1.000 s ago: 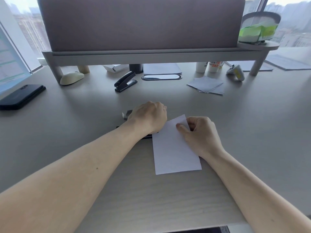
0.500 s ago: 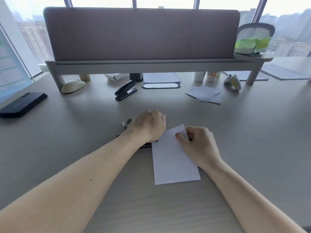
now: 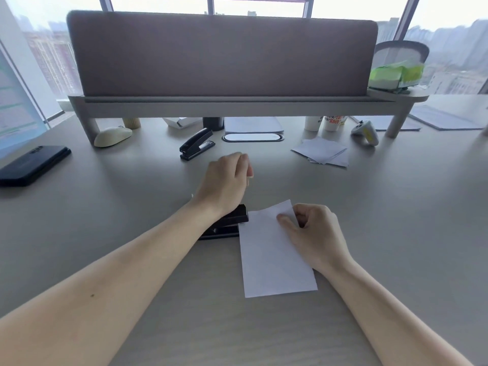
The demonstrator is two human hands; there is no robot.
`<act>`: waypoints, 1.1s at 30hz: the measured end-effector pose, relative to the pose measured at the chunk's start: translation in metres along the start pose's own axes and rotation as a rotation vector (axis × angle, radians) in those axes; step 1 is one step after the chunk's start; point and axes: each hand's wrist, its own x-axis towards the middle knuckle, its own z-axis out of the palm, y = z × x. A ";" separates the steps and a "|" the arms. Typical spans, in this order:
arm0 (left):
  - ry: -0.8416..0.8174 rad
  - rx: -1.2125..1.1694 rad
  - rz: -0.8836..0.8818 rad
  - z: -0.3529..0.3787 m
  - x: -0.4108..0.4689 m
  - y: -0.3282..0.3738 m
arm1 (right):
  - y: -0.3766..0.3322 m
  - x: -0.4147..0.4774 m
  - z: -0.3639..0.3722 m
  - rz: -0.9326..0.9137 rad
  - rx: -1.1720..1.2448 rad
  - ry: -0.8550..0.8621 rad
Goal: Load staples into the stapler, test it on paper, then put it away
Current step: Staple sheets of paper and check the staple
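Note:
A black stapler [image 3: 229, 223] lies on the desk at the centre, its front end at the top left corner of a white sheet of paper [image 3: 272, 257]. My left hand [image 3: 227, 180] hovers above and behind the stapler, fingers loosely curled, holding nothing, its wrist covering the stapler's rear. My right hand [image 3: 311, 233] pinches the sheet's upper right corner, which curls up slightly. A second black stapler [image 3: 196, 147] stands farther back by the shelf.
A raised desk shelf [image 3: 237, 104] with a grey partition spans the back. Beneath and near it are a cream mouse [image 3: 112, 136], loose paper sheets [image 3: 323, 153], cups [image 3: 324, 122] and a small controller [image 3: 367, 132]. A dark phone [image 3: 31, 165] lies at the left.
My left hand has lifted off the stapler and moved up and away, uncovering its front. The right hand still holds the paper. The camera view has tilted slightly.

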 end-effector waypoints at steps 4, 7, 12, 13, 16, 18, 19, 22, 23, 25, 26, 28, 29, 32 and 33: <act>0.128 -0.053 0.145 -0.024 -0.013 0.005 | 0.001 0.000 0.000 -0.011 0.020 -0.011; -0.033 0.005 0.221 -0.040 -0.033 -0.009 | 0.001 0.000 0.000 -0.023 0.022 -0.007; -0.292 0.100 0.218 -0.038 -0.054 -0.031 | 0.002 -0.001 -0.002 -0.029 0.020 0.015; -0.282 0.112 0.230 -0.038 -0.056 -0.031 | 0.003 -0.001 -0.004 -0.039 0.025 0.024; -0.253 0.122 0.248 -0.039 -0.058 -0.030 | 0.009 0.002 -0.011 -0.076 0.004 0.059; -0.248 0.122 0.245 -0.042 -0.059 -0.031 | 0.012 0.005 -0.020 -0.083 -0.052 0.092; -0.245 0.126 0.239 -0.044 -0.060 -0.032 | 0.012 0.005 -0.023 -0.082 -0.086 0.105; -0.232 0.139 0.218 -0.046 -0.063 -0.036 | 0.014 0.004 -0.028 -0.080 -0.175 0.098; -0.229 0.140 0.214 -0.046 -0.063 -0.037 | 0.015 0.003 -0.027 -0.075 -0.183 0.095; -0.216 0.145 0.206 -0.045 -0.064 -0.038 | 0.016 0.002 -0.026 -0.075 -0.191 0.103; -0.210 0.148 0.205 -0.044 -0.065 -0.038 | 0.017 0.002 -0.026 -0.084 -0.196 0.104; -0.206 0.155 0.209 -0.043 -0.066 -0.037 | 0.018 0.002 -0.026 -0.102 -0.196 0.101; -0.206 0.158 0.209 -0.043 -0.067 -0.037 | 0.018 0.003 -0.026 -0.104 -0.185 0.097; -0.220 0.148 0.180 -0.046 -0.065 -0.035 | 0.015 0.000 -0.029 -0.096 -0.056 0.076; -0.221 0.128 0.165 -0.047 -0.063 -0.033 | 0.012 -0.002 -0.030 -0.088 0.037 0.073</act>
